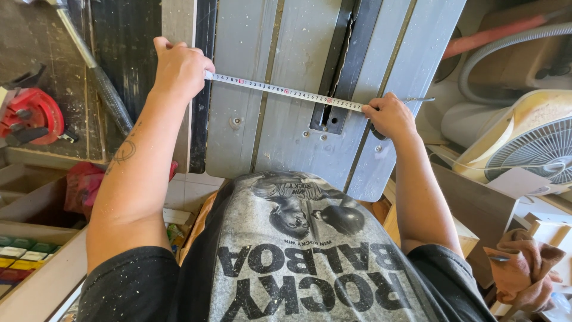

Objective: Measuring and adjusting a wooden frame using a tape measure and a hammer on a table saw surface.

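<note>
**Tape stretched across the saw table**

We look down over a grey printed shirt (298, 250) at our two hands, set well apart on a grey saw table (286, 125). A white measuring tape (286, 91) runs between them, lying flat on the table top and crossing the dark blade slot (342, 65) near its lower end. Our left hand (179, 68) is closed over the tape's left end, pressing it at the table's left edge, just beside a dark upright board (199, 89). Our right hand (390, 116) is curled shut on the tape's right end, near the table's right edge; a thin metal piece (420, 99) sticks out past the fingers (whether it belongs to the tape or to something else in the fist, we cannot tell).

To the left, a dusty metal bar (98, 77) slants across a dark bench, and a red tool (33, 116) sits near the frame's edge. Trays of coloured blocks (24, 250) lie lower left. To the right stand a cream fan (527, 143) with a pale grille and a grey ribbed hose (506, 45) curving above it. A brownish rag (527, 268) lies bunched at lower right, on pale wooden pieces.
</note>
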